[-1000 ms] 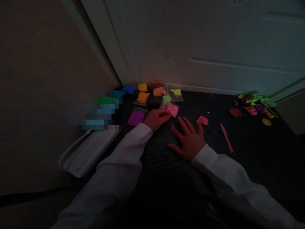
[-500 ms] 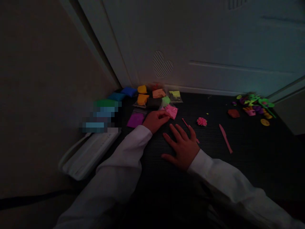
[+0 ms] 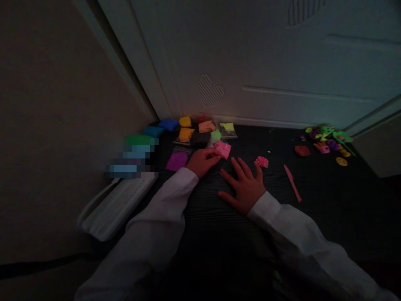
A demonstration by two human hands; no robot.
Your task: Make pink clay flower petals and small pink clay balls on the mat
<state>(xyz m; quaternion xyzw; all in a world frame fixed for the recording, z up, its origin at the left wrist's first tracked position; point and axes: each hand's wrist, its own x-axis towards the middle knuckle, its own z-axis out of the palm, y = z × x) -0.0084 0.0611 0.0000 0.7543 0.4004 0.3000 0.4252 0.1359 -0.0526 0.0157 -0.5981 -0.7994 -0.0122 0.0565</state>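
Note:
My left hand [image 3: 202, 161] rests on the dark mat with its fingers curled, the fingertips pinching the edge of a pink clay packet [image 3: 223, 149]. My right hand [image 3: 244, 186] lies flat on the mat just to the right, palm down and fingers spread. Its fingertips end close to a small crumpled pink clay lump [image 3: 262, 161]. A thin pink modelling tool [image 3: 292, 182] lies on the mat to the right of that hand. Whatever is under the right palm is hidden.
Several clay packets sit beyond my left hand, among them purple [image 3: 177, 161], orange [image 3: 185, 134] and blue [image 3: 168, 124]. Finished clay shapes [image 3: 326, 140] lie at the far right. A white plastic case [image 3: 115, 205] is at the left. A white door [image 3: 250, 62] closes off the back.
My right hand slid back toward me, then forward again. A thin pink clay strand that showed beside its fingers half a second ago is no longer visible. My left hand stayed on the packet.

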